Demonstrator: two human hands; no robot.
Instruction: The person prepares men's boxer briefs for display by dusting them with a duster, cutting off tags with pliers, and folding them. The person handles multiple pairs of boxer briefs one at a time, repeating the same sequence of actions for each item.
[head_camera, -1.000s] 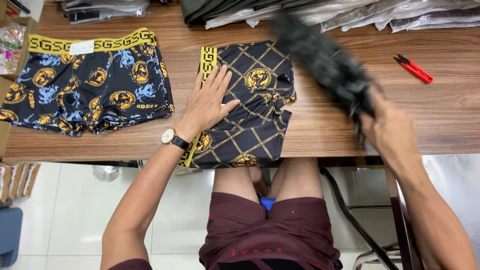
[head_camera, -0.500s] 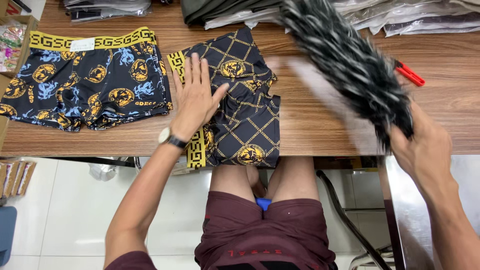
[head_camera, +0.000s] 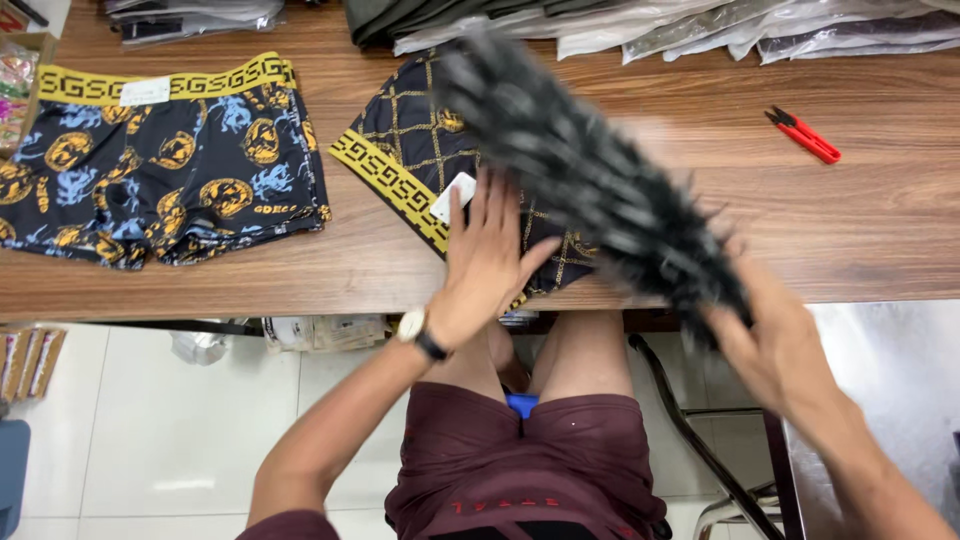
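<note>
My left hand (head_camera: 487, 262) lies flat, fingers spread, on a pair of dark shorts with a gold lattice print and a yellow patterned waistband (head_camera: 400, 150), near the wooden table's front edge (head_camera: 300, 285). My right hand (head_camera: 775, 350) grips the lower end of a dark, blurred brush-like object (head_camera: 585, 170) that stretches diagonally over the shorts toward the upper left. A second pair of dark shorts with gold and blue print (head_camera: 160, 165) lies spread out to the left, untouched.
Red snips (head_camera: 805, 135) rest on the table at the right. Clear plastic packets and folded dark garments (head_camera: 640, 25) line the back edge. A box of colourful items (head_camera: 15, 90) stands at the far left. My knees sit under the table.
The lattice shorts have turned so the waistband now points left. My left hand slid to their lower edge. The dark object swept down and left across the shorts.
</note>
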